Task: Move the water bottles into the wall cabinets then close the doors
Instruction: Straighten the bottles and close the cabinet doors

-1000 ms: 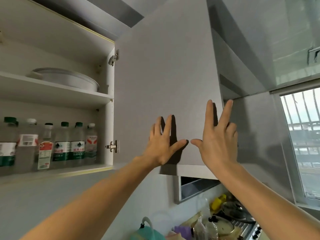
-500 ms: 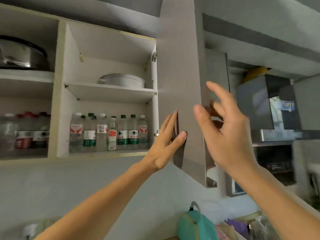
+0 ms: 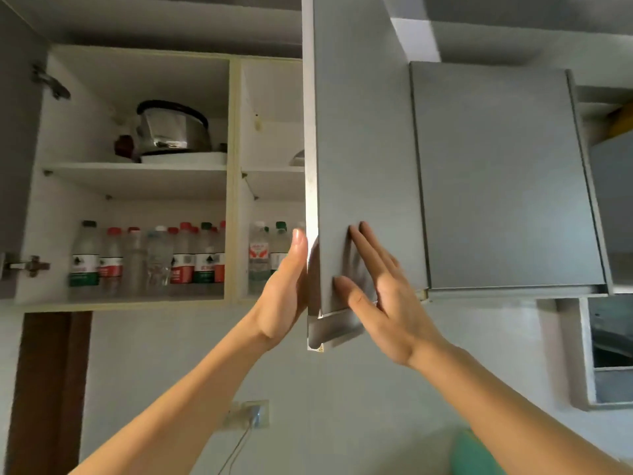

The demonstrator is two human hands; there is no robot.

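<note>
The bottles [image 3: 147, 258] stand in a row on the lower shelf [image 3: 130, 298] of the open cabinet, more behind the divider, so the moving looks done and closing is in hand. The left hand [image 3: 284, 286], fingers straight, lies flat on the inner face of the door [image 3: 363, 159], which now stands edge-on to the view, swung further than half a second ago. The right hand [image 3: 387, 296], open too, now presses its outer face, having lifted clear before
</note>
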